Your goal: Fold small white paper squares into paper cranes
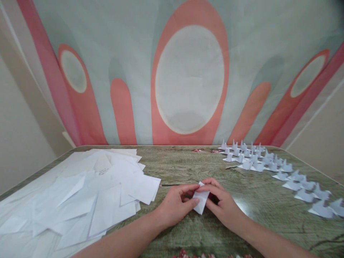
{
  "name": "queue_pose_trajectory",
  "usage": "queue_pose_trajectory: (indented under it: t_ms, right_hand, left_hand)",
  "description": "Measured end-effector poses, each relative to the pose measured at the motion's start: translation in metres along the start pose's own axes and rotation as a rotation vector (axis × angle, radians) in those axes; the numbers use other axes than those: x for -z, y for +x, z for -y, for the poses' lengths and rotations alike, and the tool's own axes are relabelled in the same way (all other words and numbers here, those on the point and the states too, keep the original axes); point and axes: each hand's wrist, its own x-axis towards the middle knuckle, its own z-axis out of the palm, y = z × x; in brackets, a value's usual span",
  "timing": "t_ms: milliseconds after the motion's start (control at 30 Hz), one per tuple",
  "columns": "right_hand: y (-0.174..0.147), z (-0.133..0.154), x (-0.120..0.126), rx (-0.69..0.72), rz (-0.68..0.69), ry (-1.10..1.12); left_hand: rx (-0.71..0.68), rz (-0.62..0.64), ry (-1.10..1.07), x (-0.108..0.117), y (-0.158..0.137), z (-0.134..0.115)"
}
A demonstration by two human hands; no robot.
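In the head view, a small folded piece of white paper (201, 205) is held just above or on the wood-grain counter (172, 163), which of the two being hard to tell. The left hand (173, 201) pinches its left side between thumb and fingers; the right hand (224, 205) grips its right side and upper edge. It seems part-worked: already creased into a compact diamond, without any upright point showing. Along the right side stand many small white folded-paper figures with peaked tips (272, 165), apparently finished. At left, a broad, loose heap of flat white paper sheets (107, 191) looks unworked, so plenty appears left.
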Motion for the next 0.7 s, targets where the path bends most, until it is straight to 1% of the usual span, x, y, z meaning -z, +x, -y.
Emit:
queue_pose_trajectory:
  t_ms: [167, 300, 467, 700]
  right_hand:
    - [-0.002, 0.000, -0.002, 0.033, 0.017, -0.043]
    - [0.000, 0.000, -0.003, 0.035, 0.019, -0.055]
    - [0.000, 0.002, -0.002, 0.016, 0.013, -0.076]
    - [0.000, 0.004, -0.001, -0.022, -0.028, -0.058]
  left_hand:
    - [-0.018, -0.029, 0.009, 0.000, 0.000, 0.000]
    - [-0.031, -0.027, 0.013, 0.000, 0.000, 0.000]
    - [-0.035, -0.038, 0.024, 0.000, 0.000, 0.000]
    - [-0.007, -0.045, 0.031, -0.001, -0.001, -0.009]
